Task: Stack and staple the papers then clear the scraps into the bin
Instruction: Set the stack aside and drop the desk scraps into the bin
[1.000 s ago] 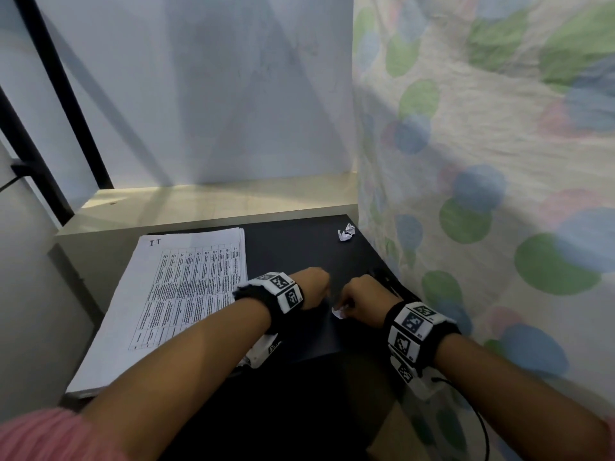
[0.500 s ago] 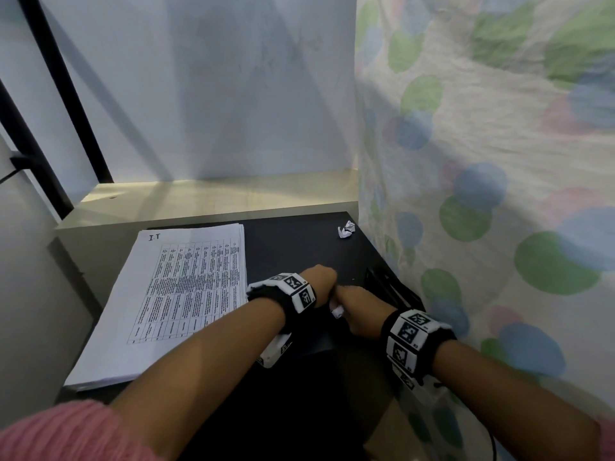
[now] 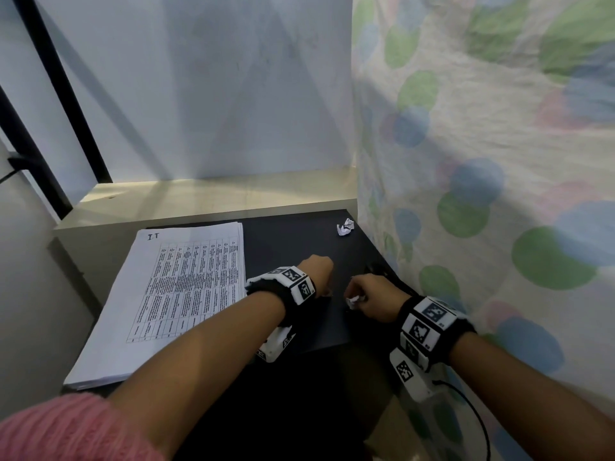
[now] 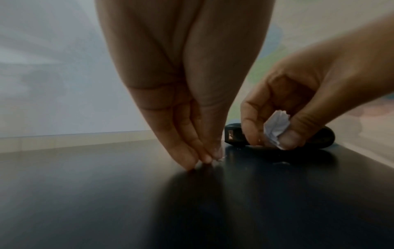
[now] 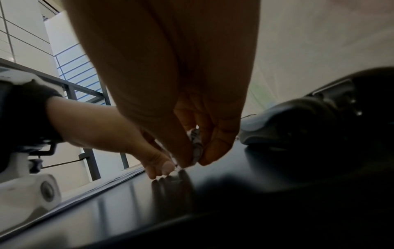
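Observation:
A stack of printed papers (image 3: 176,294) lies on the left of the black table (image 3: 293,241). My right hand (image 3: 354,299) pinches a small white paper scrap (image 4: 276,129) between thumb and fingers, just above the table. My left hand (image 4: 204,160) stands beside it with thumb and fingertips pressed together on the tabletop, closed on a tiny shiny bit (image 4: 221,157). A black stapler (image 4: 233,136) lies just behind my right hand. Another crumpled scrap (image 3: 345,226) lies at the table's back right corner. No bin is in view.
A cloth with coloured dots (image 3: 482,194) hangs along the table's right edge. A pale ledge (image 3: 216,197) and a white wall close off the back. A dark metal frame (image 3: 50,94) stands at the left.
The two hands, touching half a second ago, have drawn a little apart. The right hand still holds its scrap; the left hand's fingertips are now down on the table.

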The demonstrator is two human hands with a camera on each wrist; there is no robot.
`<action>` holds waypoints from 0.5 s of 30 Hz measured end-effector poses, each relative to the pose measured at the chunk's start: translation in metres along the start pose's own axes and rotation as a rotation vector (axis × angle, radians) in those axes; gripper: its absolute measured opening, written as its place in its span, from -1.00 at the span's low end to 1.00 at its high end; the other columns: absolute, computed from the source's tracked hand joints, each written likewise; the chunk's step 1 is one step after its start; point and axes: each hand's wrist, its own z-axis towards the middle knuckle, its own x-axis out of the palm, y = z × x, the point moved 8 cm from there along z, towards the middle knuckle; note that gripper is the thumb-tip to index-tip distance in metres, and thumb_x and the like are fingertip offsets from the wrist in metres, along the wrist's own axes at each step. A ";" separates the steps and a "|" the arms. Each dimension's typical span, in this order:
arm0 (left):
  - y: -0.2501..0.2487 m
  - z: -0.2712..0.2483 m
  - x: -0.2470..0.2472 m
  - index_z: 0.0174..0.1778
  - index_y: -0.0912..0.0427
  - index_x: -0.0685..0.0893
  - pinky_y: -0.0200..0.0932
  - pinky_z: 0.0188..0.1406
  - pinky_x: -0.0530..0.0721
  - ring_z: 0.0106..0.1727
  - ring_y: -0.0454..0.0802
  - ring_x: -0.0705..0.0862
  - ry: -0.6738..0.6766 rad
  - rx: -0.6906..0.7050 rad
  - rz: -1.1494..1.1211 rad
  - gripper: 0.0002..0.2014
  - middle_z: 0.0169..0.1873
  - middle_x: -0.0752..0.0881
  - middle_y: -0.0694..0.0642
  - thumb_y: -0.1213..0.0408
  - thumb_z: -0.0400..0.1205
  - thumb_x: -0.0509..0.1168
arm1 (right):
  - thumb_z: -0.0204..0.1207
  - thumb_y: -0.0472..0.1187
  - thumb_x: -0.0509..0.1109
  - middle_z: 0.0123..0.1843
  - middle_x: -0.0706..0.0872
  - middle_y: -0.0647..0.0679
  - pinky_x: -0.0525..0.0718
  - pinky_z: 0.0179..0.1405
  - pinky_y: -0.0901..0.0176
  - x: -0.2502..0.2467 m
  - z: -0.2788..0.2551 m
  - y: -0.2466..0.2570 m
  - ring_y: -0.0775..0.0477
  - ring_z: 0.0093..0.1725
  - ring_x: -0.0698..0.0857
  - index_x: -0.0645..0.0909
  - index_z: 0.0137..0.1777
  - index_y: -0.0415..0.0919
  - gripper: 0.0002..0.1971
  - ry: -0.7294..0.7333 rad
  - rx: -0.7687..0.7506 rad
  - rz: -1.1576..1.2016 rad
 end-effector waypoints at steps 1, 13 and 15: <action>-0.002 0.000 0.000 0.21 0.38 0.68 0.04 0.25 0.69 0.22 0.27 0.71 -0.009 -0.010 0.008 -0.66 0.20 0.72 0.31 0.30 0.55 0.41 | 0.51 -0.34 0.37 0.24 0.73 -0.20 0.60 0.25 0.13 0.001 -0.001 0.003 -0.16 0.26 0.68 0.65 0.18 -0.32 -0.75 0.013 0.002 -0.014; -0.024 0.002 -0.001 0.28 0.48 0.58 0.01 0.26 0.60 0.31 0.32 0.64 -0.017 0.008 0.135 -0.71 0.30 0.63 0.39 0.46 0.67 0.19 | 0.61 -0.36 0.22 0.27 0.66 -0.36 0.57 0.28 -0.03 0.023 0.000 0.015 -0.32 0.28 0.62 0.60 0.22 -0.45 -0.74 0.158 0.023 -0.297; -0.026 0.002 0.002 0.30 0.49 0.57 0.01 0.28 0.59 0.34 0.32 0.63 -0.006 0.015 0.153 -0.70 0.32 0.62 0.40 0.47 0.68 0.17 | 0.61 -0.38 0.21 0.33 0.59 -0.37 0.56 0.33 -0.05 0.032 0.001 0.016 -0.31 0.32 0.58 0.55 0.26 -0.44 -0.72 0.186 0.007 -0.381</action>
